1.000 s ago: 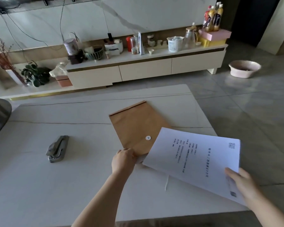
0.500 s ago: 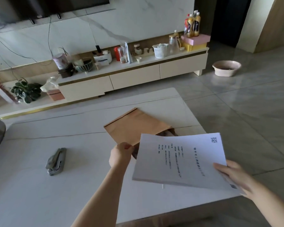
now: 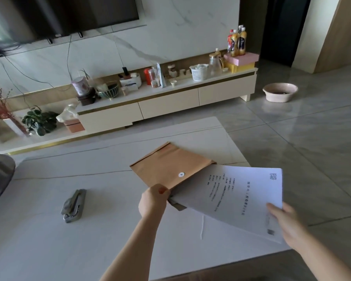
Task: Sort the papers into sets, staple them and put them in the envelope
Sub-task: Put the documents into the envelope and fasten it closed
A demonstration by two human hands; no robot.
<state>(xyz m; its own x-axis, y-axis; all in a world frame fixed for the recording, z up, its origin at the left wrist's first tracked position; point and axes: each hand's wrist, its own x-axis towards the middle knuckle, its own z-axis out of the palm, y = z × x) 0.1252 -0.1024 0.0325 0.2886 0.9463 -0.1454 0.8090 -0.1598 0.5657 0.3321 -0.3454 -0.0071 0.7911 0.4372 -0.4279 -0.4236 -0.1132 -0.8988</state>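
Note:
A brown paper envelope (image 3: 166, 165) with a white button clasp lies on the white marble table (image 3: 49, 240), its mouth facing me. My left hand (image 3: 153, 200) grips the near edge of the envelope and lifts the opening. My right hand (image 3: 288, 225) holds a white printed set of papers (image 3: 237, 199) by its near right corner. The far left edge of the papers sits at the envelope's open mouth. A grey stapler (image 3: 73, 205) lies on the table to the left, apart from both hands.
A thin white string (image 3: 202, 227) lies on the table under the papers. The table's right edge runs close beside the papers, with tiled floor (image 3: 312, 149) beyond. A low TV cabinet (image 3: 166, 100) crowded with bottles and jars stands behind. A pink basin (image 3: 280, 91) sits on the floor.
My right hand has swung the papers left and forward until their edge reaches the envelope's mouth. My left hand has lifted the envelope's near edge. The camera has tilted upward.

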